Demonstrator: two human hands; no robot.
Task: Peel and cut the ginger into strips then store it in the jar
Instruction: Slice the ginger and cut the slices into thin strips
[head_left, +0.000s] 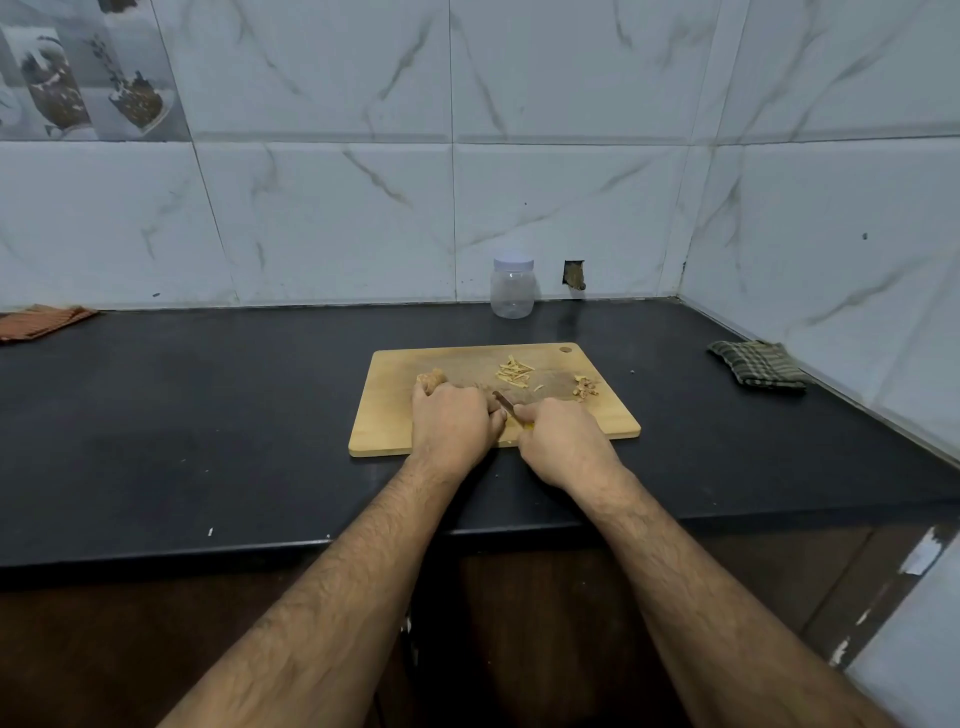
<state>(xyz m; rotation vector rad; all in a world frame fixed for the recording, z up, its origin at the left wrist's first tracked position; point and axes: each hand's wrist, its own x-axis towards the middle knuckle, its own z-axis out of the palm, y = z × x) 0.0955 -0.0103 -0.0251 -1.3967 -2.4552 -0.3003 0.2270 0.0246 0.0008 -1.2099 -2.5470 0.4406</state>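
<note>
A wooden cutting board (395, 431) lies on the black counter. My left hand (453, 421) holds down a ginger piece (430, 378) whose brown end sticks out beyond the knuckles. My right hand (563, 441) grips a knife (504, 401) with a yellow handle, its blade angled toward the left hand's fingertips. A small pile of pale ginger strips (514, 372) lies at the board's far middle. Brown peel scraps (585, 388) sit near the board's right side. A clear plastic jar (512, 286) with a white lid on stands at the back by the wall.
A dark checked cloth (756, 364) lies at the right by the side wall. An orange-brown cloth (41, 321) lies at the far left. The black counter (208, 405) ends in a front edge near my forearms, and tiled walls close the back and right.
</note>
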